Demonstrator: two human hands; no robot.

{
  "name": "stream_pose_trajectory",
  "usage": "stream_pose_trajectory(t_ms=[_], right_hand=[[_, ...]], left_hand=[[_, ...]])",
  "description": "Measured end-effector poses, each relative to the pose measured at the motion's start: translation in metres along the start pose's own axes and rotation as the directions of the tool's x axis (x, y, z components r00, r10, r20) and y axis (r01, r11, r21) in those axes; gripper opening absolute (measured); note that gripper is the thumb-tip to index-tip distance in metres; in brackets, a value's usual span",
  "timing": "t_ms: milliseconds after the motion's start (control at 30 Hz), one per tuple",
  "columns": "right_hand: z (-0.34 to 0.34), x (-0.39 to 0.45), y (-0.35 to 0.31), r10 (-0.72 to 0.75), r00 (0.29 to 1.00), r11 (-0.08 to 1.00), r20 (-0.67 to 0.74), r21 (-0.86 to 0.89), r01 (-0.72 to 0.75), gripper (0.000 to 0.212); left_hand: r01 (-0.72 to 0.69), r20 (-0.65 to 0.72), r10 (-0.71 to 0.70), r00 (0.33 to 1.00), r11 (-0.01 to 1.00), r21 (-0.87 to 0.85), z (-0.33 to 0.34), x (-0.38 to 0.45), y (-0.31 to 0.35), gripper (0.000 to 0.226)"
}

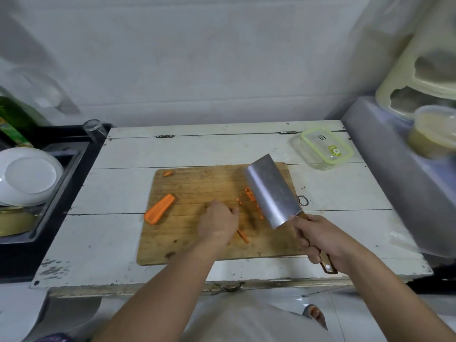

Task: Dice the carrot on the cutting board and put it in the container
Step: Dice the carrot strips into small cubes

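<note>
A wooden cutting board (192, 183) lies on a white wooden table. On its left side rests a carrot half (159, 209), and a small carrot end (168, 173) sits at the far left corner. Diced carrot bits (249, 195) lie near the cleaver (270, 191), whose broad blade is raised and tilted above the board. My right hand (320, 239) grips the cleaver's wooden handle. My left hand (218, 222) presses down on thin carrot strips (243, 236) that stick out beneath it. A clear container (323, 148) with a green-rimmed lid stands at the table's far right.
A black sink (49, 169) to the left holds white plates (29, 177), and an upturned glass (94, 129) stands on its rim. On the right, a grey ledge (394, 174) carries plastic tubs. A wall closes the back.
</note>
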State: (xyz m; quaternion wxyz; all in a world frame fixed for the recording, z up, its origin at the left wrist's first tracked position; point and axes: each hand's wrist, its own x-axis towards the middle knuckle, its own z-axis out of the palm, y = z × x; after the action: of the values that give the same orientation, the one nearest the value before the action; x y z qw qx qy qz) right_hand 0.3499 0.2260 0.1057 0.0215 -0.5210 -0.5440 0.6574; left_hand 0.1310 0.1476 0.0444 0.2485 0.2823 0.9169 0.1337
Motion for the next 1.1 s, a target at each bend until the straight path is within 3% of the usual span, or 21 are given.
stream_pose_trajectory(t_ms=[133, 233, 300, 433, 600, 667, 800, 1100], right_hand=[[-0.003, -0.001, 0.000, -0.029, 0.999, 1.000, -0.040, -0.002, 0.029, 0.033], [-0.002, -0.001, 0.001, -0.033, 0.998, 0.999, -0.056, -0.021, 0.032, 0.033], [0.001, -0.002, 0.004, -0.036, 0.998, 0.997, -0.059, -0.068, 0.032, 0.034], [0.018, -0.004, 0.012, -0.102, 0.990, 0.949, -0.098, -0.308, 0.068, 0.032], [0.045, 0.004, 0.020, -0.222, 0.969, 0.837, -0.109, -0.531, 0.132, 0.030], [0.053, 0.009, 0.023, -0.230, 0.964, 0.819, -0.133, -0.562, 0.118, 0.030], [0.063, 0.014, 0.021, -0.233, 0.956, 0.780, -0.176, -0.622, 0.075, 0.030], [0.080, 0.024, 0.020, -0.248, 0.953, 0.795, -0.172, -0.598, 0.099, 0.030]], left_hand=[[-0.239, -0.035, 0.263, 0.964, 0.918, 0.316, 0.017, -0.011, 0.006, 0.030], [-0.450, -0.011, 0.498, 0.867, 0.792, 0.413, 0.012, 0.002, -0.015, 0.040], [-0.558, 0.040, 0.592, 0.805, 0.732, 0.391, 0.003, 0.015, -0.031, 0.033], [-0.568, 0.015, 0.578, 0.816, 0.797, 0.203, -0.001, 0.009, -0.055, 0.044], [-0.502, -0.136, 0.533, 0.835, 0.840, 0.206, 0.011, -0.005, -0.083, 0.039], [-0.472, -0.209, 0.501, 0.840, 0.864, 0.176, 0.008, -0.001, -0.090, 0.032], [-0.496, -0.198, 0.508, 0.838, 0.861, 0.111, 0.001, 0.003, -0.092, 0.012], [-0.616, -0.149, 0.625, 0.767, 0.781, 0.106, 0.012, 0.013, -0.079, 0.010]])
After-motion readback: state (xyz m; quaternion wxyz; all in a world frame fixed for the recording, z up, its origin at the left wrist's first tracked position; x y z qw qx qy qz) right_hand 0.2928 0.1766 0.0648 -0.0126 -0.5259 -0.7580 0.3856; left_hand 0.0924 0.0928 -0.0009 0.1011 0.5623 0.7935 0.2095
